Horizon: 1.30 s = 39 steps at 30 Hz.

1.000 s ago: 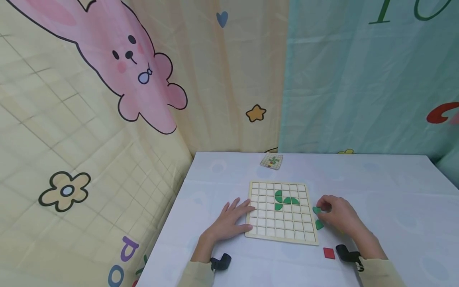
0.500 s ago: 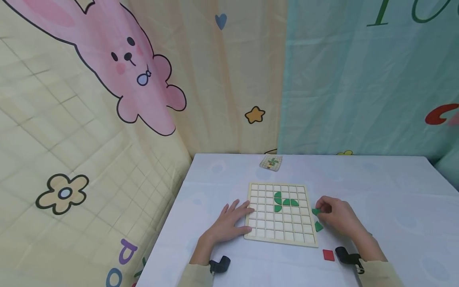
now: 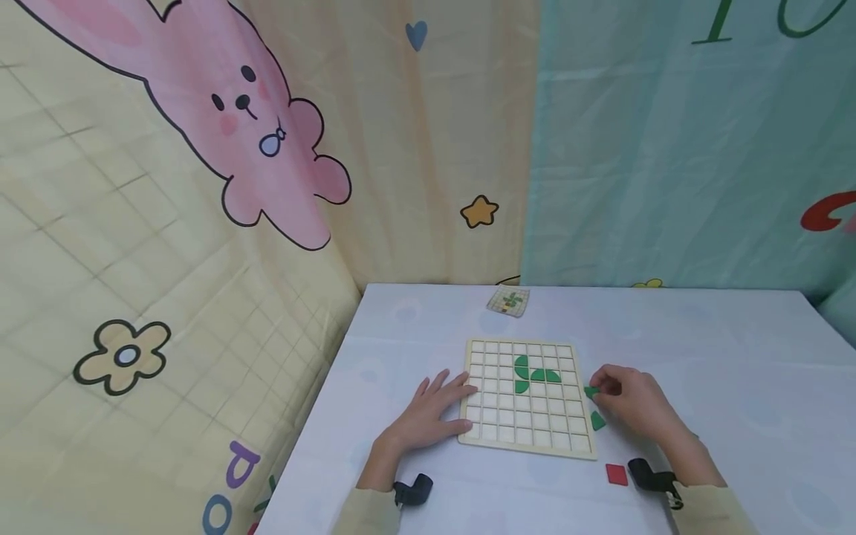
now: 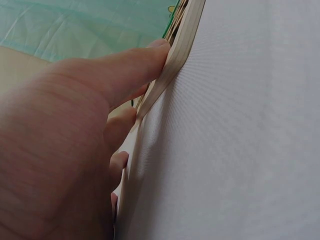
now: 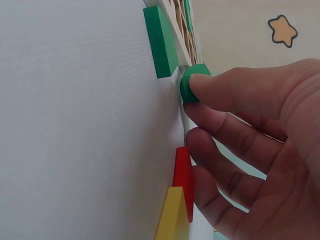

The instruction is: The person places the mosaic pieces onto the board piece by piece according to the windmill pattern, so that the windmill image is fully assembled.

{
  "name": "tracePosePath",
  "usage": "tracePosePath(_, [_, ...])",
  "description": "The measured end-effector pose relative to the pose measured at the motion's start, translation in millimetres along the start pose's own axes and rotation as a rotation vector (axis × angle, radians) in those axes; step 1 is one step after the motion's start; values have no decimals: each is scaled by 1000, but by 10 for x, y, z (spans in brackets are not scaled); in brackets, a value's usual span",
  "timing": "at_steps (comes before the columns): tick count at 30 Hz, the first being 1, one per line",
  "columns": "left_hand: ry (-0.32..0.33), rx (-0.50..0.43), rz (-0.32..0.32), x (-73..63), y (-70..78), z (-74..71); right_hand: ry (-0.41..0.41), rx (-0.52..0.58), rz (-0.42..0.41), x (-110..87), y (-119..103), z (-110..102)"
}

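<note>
A light wooden grid board [image 3: 528, 438] lies on the white table, with several green quarter-round pieces [image 3: 521, 368] set in its cells. My left hand [image 3: 428, 414] rests at the board's left edge, fingers spread and thumb against the border. In the left wrist view its fingertips [image 4: 159, 47] touch the wooden rim. Just right of the board, my right hand [image 3: 631, 401] pinches a green quarter-round piece [image 5: 186, 87] between thumb and index finger. A second green piece [image 3: 598, 421] lies below it, near the board's edge.
A red square piece [image 3: 617, 474] lies off the board's lower right corner. A yellow piece [image 5: 172, 215] shows in the right wrist view beside the red one. Behind the board lies a small pattern card [image 3: 509, 302]. Printed curtains [image 3: 428, 148] hang behind the table.
Both hands stay almost where they were, the right still at the green piece. A sliver of yellow under the right hand, seen a second ago in the head view, is now hidden.
</note>
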<state>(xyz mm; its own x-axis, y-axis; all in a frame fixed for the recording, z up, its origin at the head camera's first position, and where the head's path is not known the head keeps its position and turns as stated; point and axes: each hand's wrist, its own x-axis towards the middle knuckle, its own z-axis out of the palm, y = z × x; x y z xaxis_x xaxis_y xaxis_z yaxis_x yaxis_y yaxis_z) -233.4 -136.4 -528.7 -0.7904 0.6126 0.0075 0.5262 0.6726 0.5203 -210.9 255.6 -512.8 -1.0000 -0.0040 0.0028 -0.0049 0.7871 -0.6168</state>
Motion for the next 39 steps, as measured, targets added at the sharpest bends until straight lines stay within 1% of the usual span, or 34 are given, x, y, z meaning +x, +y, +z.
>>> tracePosePath(6, [-9,2,-6,18,9,22,13,-3,-3,6,-27,-12])
tracePosePath(14, [-2,11,-15,12,23,4,12,-2,-17,53,-166,-29])
tracePosePath(21, [5,25,-11,13,4,8,27,-3,-48,99,-277,-6])
tracePosePath(23, [6,22,-9,12,-1,10,29,5,-45,111,-308,5])
tracePosePath(30, [8,27,-15,15,2,20,13,24,-49,153,-418,63])
tracePosePath(35, [8,30,-19,21,1,18,16,46,-81,165,-487,103])
tracePosePath(39, [11,26,-13,21,3,16,25,50,-109,191,-502,136])
